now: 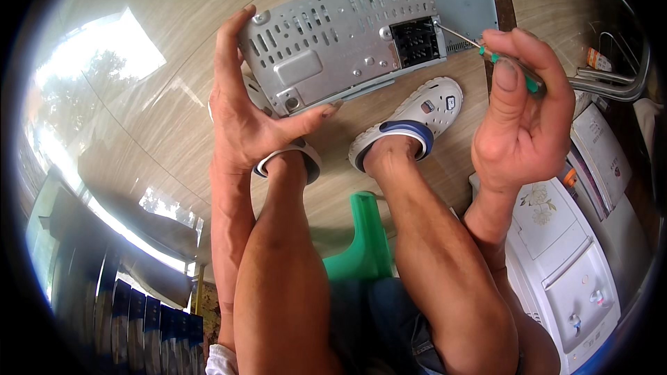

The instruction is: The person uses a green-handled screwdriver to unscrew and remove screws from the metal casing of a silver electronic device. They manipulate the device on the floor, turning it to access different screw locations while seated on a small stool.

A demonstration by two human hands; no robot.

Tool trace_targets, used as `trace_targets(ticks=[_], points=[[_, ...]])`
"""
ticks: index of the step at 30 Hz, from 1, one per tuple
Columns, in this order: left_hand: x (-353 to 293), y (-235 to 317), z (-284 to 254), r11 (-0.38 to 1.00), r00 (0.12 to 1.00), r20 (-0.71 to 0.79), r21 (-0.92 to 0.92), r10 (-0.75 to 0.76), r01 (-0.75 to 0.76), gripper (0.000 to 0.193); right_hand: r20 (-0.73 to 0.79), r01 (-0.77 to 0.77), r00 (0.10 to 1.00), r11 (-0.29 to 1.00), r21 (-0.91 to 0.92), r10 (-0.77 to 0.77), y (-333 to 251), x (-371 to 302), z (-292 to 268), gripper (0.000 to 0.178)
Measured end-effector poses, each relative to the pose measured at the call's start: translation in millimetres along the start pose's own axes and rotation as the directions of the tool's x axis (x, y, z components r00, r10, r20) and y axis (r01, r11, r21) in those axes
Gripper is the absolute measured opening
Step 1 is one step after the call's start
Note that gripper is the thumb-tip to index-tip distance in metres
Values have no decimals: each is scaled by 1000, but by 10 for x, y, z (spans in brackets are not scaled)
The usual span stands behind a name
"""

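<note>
My left hand point(253, 107) grips the left end of a silver metal car stereo unit point(333, 31), its thumb along the lower edge. The unit is tilted above the floor, with slotted vents and a black connector socket point(415, 43) at its right end. In my right hand point(517, 118), a screwdriver point(492, 54) with a green and dark handle is pinched between thumb and fingers. Its thin shaft points left, and the tip meets the unit's edge beside the socket. A flat grey-blue metal panel point(469, 17) lies beyond the unit's right end.
White clogs point(434, 107) are on my feet on the tiled floor point(174, 160). Part of a green plastic stool point(368, 236) shows between my legs. At right are a white appliance panel point(556, 250) and a curved metal tube frame point(618, 87). Dark boxes point(149, 326) line the lower left.
</note>
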State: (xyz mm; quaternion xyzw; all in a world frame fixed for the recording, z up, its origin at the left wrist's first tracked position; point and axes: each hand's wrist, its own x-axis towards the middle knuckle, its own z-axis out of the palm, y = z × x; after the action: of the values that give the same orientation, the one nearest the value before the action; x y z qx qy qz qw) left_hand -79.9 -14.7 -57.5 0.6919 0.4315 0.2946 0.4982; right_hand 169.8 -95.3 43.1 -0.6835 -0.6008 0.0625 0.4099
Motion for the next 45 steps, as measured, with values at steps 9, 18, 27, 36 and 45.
trace_targets(ticks=[9,18,27,36,45], points=[[22,46,-15,1000,1000,-6,4,16,-16,135,-37,10,999,1000,21,-9,-14,16,-10,30],[3,10,2,1000,1000,0,22,18,-18,134,10,14,1000,999,-34,-14,12,24,-24,28],[4,2,3,1000,1000,-5,-1,12,-12,134,-44,18,999,999,32,-17,26,27,20,28],[0,-20,0,999,999,-5,37,36,-36,135,-48,19,999,999,41,-17,14,26,9,28],[-2,-14,3,999,999,-7,33,36,-36,135,-23,4,1000,1000,20,-3,-13,35,-5,28]])
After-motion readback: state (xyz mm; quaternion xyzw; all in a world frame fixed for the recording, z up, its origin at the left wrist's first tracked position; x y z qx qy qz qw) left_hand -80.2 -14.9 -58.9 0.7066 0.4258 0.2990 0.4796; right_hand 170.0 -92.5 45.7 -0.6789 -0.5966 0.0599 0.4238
